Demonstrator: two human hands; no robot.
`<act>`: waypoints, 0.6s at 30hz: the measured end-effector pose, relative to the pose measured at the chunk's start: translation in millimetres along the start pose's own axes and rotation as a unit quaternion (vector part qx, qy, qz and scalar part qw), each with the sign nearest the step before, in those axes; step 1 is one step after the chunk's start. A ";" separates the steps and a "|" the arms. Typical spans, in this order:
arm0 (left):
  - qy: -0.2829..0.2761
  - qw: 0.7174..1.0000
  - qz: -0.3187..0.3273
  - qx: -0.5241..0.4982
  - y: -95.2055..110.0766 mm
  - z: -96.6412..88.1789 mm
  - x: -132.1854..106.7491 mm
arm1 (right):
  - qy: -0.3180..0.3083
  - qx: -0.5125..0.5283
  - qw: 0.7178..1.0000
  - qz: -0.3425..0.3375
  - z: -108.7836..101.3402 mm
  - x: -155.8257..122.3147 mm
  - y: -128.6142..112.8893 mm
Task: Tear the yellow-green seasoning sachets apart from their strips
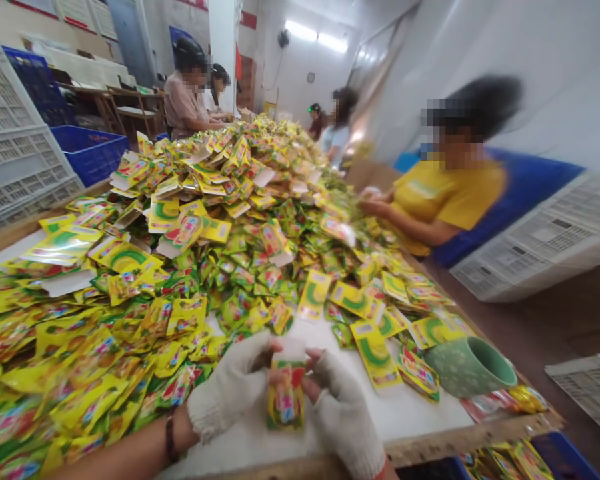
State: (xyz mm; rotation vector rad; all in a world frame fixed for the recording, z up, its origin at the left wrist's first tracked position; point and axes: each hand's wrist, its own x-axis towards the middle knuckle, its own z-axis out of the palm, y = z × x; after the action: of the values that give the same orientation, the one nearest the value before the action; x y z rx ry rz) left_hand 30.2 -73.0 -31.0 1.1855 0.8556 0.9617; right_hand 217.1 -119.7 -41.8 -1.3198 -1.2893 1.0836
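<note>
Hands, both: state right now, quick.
Left hand: closed, holding the small box by its left side.
Right hand: fingers bent, holding the same box at its right edge.

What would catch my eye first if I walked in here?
Probably the big heap of yellow-and-green packets spread along the table. Nearest you, a gloved left hand and right hand hold a small printed carton between them. A green cup stands out near the table's right edge.

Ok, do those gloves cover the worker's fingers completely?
No, bare fingertips stick out of the white gloves on the left hand and right hand.
</note>
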 end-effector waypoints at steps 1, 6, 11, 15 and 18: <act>0.007 1.000 0.005 0.023 0.8 -0.6 0.6 | -0.011 -0.009 1.000 0.006 -2.0 -1.4 -0.8; 0.015 0.998 -0.021 0.064 8.6 0.6 0.7 | -0.071 -0.048 0.996 0.018 -5.5 -7.3 -5.5; -0.014 0.996 -0.006 0.087 12.3 0.1 -3.7 | -0.066 -0.082 0.994 0.032 -8.0 -9.5 -12.0; -0.060 0.982 0.016 0.176 19.3 -2.6 -3.9 | -0.077 -0.107 0.991 0.038 -8.6 -4.0 -21.7; -0.051 0.993 -0.038 0.101 20.6 -1.3 -2.1 | -0.084 -0.096 0.992 0.022 -4.6 2.0 -24.5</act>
State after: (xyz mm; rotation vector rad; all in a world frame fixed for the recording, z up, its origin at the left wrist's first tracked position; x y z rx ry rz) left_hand 25.1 -72.4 -10.9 1.3538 0.9257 0.7588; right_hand 218.2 -118.5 -16.8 -1.4296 -1.5268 1.1430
